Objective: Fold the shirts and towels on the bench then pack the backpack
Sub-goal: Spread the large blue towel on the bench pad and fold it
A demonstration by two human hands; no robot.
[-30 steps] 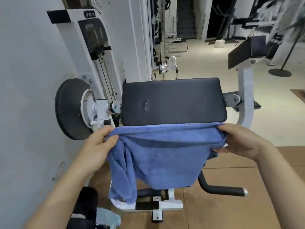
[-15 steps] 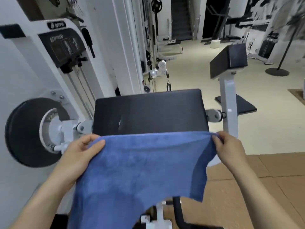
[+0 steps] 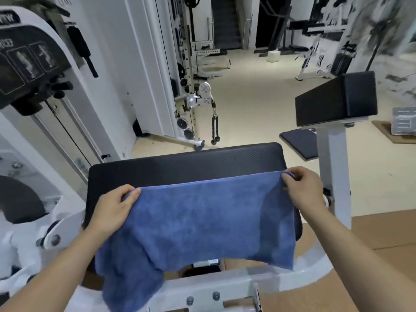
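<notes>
Two hands pinch the far corners of a blue terry-cloth towel: the left hand with thumb curled over its corner, the right hand with fingertips bunching the cloth. It drapes over the black padded bench, its near edge hanging past the white metal frame.
</notes>
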